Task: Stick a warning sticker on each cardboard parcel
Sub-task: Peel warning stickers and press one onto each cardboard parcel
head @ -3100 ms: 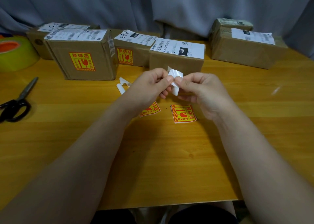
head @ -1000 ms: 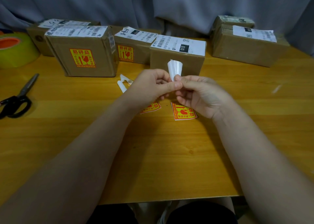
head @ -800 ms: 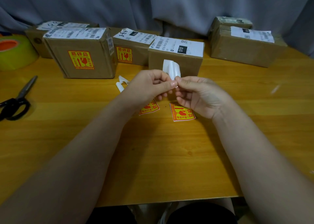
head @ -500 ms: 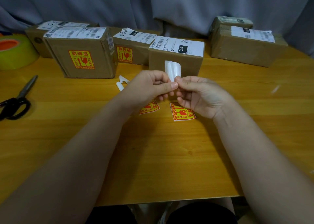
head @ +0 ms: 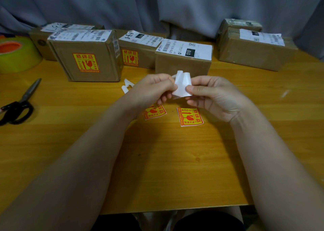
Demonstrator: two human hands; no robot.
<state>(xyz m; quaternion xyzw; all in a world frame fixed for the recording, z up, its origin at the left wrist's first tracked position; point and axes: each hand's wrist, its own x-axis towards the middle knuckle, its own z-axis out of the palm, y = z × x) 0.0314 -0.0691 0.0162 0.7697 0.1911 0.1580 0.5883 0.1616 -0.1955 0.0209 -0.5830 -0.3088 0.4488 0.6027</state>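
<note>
My left hand (head: 154, 89) and my right hand (head: 213, 96) both pinch one curled white sticker sheet (head: 182, 85), seen from its blank back, above the table's middle. Two yellow-and-red warning stickers (head: 155, 112) (head: 190, 116) lie flat on the table below my hands. Several cardboard parcels stand along the back. The left front parcel (head: 87, 55) and the one behind it to the right (head: 138, 50) each carry a warning sticker. The middle parcel (head: 182, 62), directly behind my hands, and the right parcel (head: 254, 50) show bare fronts.
Black-handled scissors (head: 17, 106) lie at the left edge. A yellow-green tape roll (head: 15, 55) sits at the far left. White backing scraps (head: 127, 87) lie left of my left hand. A grey curtain hangs behind the wooden table (head: 166, 160).
The white sheet has turned from standing upright above my fingertips to hanging lower and wider between both hands. My hands have moved slightly apart. The parcels and loose stickers have not moved.
</note>
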